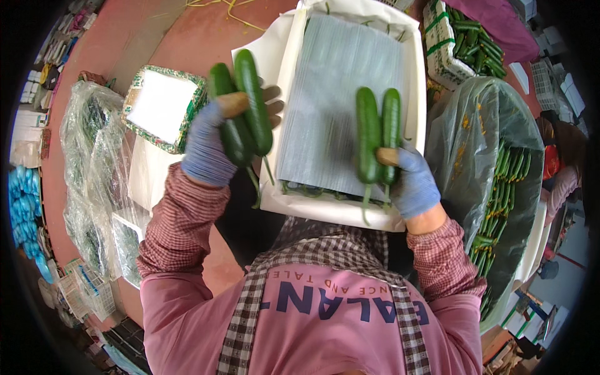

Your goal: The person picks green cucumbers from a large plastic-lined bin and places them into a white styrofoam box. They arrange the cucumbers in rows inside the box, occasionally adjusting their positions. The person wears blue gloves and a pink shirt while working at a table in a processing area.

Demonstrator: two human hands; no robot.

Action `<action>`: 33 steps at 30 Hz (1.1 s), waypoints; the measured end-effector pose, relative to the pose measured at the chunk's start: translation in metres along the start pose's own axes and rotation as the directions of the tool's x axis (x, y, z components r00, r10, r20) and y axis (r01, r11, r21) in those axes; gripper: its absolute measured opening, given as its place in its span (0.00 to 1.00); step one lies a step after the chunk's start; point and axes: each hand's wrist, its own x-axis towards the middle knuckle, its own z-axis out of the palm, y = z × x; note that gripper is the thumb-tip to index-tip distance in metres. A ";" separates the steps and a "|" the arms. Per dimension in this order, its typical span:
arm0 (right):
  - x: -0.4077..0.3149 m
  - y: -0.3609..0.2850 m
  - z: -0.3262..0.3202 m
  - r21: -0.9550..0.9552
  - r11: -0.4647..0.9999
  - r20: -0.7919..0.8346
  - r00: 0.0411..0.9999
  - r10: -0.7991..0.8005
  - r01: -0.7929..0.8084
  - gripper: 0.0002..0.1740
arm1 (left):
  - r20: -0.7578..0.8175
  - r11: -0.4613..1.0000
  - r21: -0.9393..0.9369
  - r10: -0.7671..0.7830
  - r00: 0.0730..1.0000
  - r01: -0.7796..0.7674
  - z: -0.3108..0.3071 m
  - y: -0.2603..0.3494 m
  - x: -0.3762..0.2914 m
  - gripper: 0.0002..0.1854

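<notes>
My left hand [211,136], in a blue knit glove with brown fingertips, grips two green cucumbers [253,103] left of the white box. Their thin stems point down toward me. In my right hand [415,180], gloved the same way, are two more cucumbers [368,136], held upright in the picture above the box's lower right part. The paper-lined white box [281,93] lies before me. A translucent grey sheet [342,93] covers most of its inside. Stems and bits of green show at the sheet's near and far edges; what lies beneath is mostly hidden.
At right, a large plastic-lined container [464,126] holds many thin cucumbers with yellow blossoms. Beyond it stands a foam box [445,51] of cucumbers. Left are a stack of white sheets [161,103] in a patterned carton and a plastic-wrapped bundle [93,140]. Another person [562,159] is at far right.
</notes>
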 end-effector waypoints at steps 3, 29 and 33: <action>0.025 0.041 0.034 -0.003 0.997 -0.013 0.997 0.077 -0.077 0.25 | 0.084 0.999 -0.035 0.039 0.996 -0.036 -0.024 0.008 0.010 0.34; 0.013 0.049 0.079 -0.318 0.912 0.089 0.966 -0.244 0.259 0.49 | 0.257 0.912 0.339 -0.325 0.910 0.230 0.008 -0.042 0.012 0.35; 0.019 0.049 0.064 -0.214 0.976 -0.317 0.942 -0.114 0.046 0.43 | 0.253 0.874 0.419 -0.374 0.892 0.247 0.005 -0.048 0.027 0.47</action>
